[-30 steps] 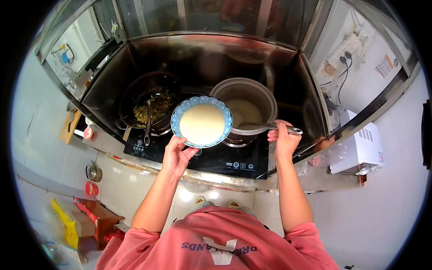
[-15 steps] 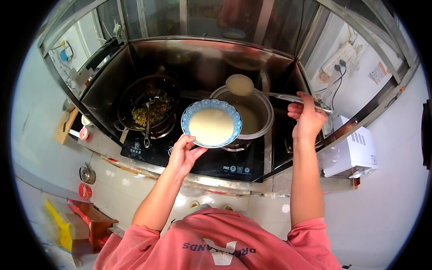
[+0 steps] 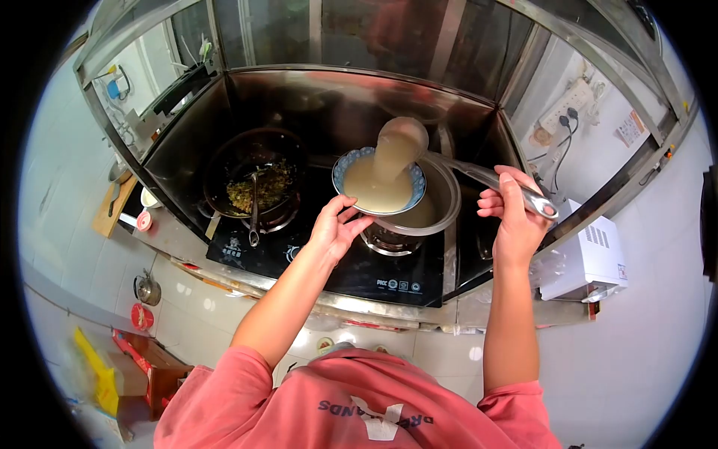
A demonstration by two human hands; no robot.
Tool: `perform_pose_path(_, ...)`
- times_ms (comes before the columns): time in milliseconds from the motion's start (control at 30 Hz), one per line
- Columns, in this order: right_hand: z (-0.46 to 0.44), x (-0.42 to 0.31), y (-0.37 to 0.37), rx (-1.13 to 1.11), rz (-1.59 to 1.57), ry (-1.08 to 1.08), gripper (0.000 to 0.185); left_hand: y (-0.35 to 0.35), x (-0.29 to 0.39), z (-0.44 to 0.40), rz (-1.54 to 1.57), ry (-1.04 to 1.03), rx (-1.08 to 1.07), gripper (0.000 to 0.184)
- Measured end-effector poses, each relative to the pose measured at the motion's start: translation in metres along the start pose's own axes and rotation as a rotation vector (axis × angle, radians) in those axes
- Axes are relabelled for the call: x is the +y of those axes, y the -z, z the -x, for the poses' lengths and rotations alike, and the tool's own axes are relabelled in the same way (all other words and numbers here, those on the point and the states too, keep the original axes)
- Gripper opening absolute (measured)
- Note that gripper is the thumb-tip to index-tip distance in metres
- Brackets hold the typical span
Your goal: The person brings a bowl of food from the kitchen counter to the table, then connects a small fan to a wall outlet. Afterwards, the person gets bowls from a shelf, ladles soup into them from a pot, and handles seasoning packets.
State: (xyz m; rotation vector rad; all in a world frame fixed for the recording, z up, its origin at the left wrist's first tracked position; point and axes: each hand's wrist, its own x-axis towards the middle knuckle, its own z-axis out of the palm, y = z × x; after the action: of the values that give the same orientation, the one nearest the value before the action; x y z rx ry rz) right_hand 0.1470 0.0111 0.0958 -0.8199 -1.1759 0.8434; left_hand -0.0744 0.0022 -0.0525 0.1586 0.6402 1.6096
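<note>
My left hand (image 3: pixel 338 227) grips the near rim of a blue-patterned bowl (image 3: pixel 416 200), which is partly full of a pale, creamy liquid (image 3: pixel 372 188). In my right hand (image 3: pixel 516 213) is the handle of a metal ladle (image 3: pixel 404 133). The ladle is tipped above the bowl, and pale liquid streams from it into the bowl. Behind and to the right of the bowl stands a pot (image 3: pixel 450 200) on the stove, its near-left part hidden by the bowl.
A dark wok (image 3: pixel 217 168) with chopped greenish food and a spoon (image 3: pixel 255 213) sits on the left burner of the black glass stove (image 3: pixel 336 277). Metal-framed panels enclose the stove. A white appliance (image 3: pixel 587 254) stands at the right.
The ladle has tilted over and now pours liquid into the bowl. My left hand has moved the bowl right and slightly away, over the pot's left side.
</note>
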Motion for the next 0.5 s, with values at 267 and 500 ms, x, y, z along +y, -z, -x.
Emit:
perform_pose_path(267,0.013,-0.011,0.014,-0.324,0.298,0.521,0.017,0.001,0.0,-0.002,0.029,-0.006,0.005,0.046)
perform_pose_path(500,0.029,0.011,0.018,-0.567,0.471,0.831,0.027,0.004,0.0,0.0,0.014,-0.01,-0.019,0.046)
